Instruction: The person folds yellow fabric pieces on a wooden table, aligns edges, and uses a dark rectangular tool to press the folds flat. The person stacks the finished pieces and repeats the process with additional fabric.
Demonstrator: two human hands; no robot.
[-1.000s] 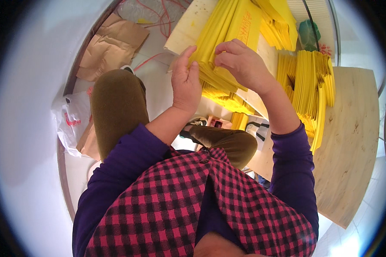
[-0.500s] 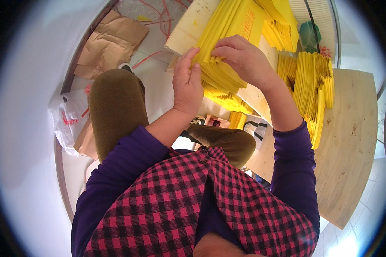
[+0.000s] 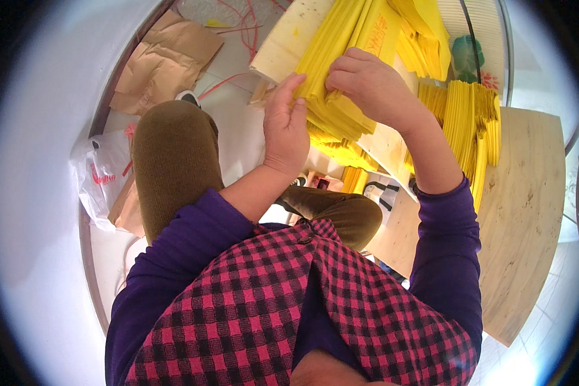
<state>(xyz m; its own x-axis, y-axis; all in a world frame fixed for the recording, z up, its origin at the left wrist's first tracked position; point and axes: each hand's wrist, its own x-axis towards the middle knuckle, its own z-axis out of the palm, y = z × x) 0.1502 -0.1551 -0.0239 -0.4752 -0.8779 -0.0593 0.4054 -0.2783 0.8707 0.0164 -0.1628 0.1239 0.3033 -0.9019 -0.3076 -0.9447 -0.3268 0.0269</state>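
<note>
A stack of long folded yellow sheets (image 3: pixel 331 48), with red print on one, lies on a pale wooden board (image 3: pixel 289 42) ahead of me. Against the near left edge of the stack rests my left hand (image 3: pixel 284 132), open, its fingers stretched out and the thumb apart. Over the near end, my right hand (image 3: pixel 374 90) has its fingers curled and pressed together on a top fold of the yellow sheets. Its fingertips are partly hidden. More yellow sheets (image 3: pixel 341 151) show below the near end of the stack.
Bundles of folded yellow sheets (image 3: pixel 460 119) stand at the right beside a wooden board (image 3: pixel 524 212). Further yellow sheets (image 3: pixel 424 38) lie beyond my right hand. Brown paper (image 3: pixel 164 61), red straps (image 3: pixel 248 32) and a white plastic bag (image 3: pixel 103 174) are on the left.
My right hand has shifted slightly right, its fingers now curled more tightly on the fold. My left hand has moved a little right, staying against the stack's edge.
</note>
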